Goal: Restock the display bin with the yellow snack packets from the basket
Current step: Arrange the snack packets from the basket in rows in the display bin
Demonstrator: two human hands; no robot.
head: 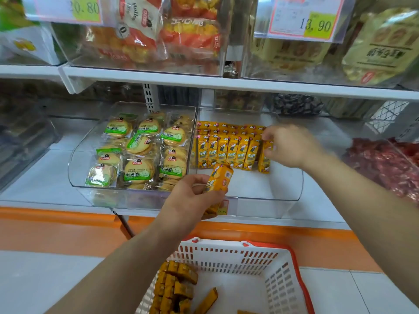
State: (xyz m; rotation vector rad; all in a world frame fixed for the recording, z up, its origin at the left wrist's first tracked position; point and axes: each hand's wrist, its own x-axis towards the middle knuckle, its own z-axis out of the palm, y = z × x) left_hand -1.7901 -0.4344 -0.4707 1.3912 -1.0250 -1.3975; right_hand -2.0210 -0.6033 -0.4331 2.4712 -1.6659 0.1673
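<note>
One yellow snack packet [221, 177] sits tilted at the front of the clear display bin [267, 209]. The left hand [192, 196] grips it from below, forearm stretched over the basket [226, 254]. The right hand [292, 146], wrist bent inward, pinches the end packet [264, 159] of the upright row [226, 152] with curled fingers [269, 132]. More packets [174, 286] lie in the basket.

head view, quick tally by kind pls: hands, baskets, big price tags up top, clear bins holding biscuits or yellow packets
hands: 2 (left hand grips a yellow packet, right hand pinches another)
baskets: 1 (white basket)
big price tags: 2 (20.80 tag, 13.90 tag)
clear bins: 2 (biscuit bin, yellow-packet bin)
total: 7
</note>
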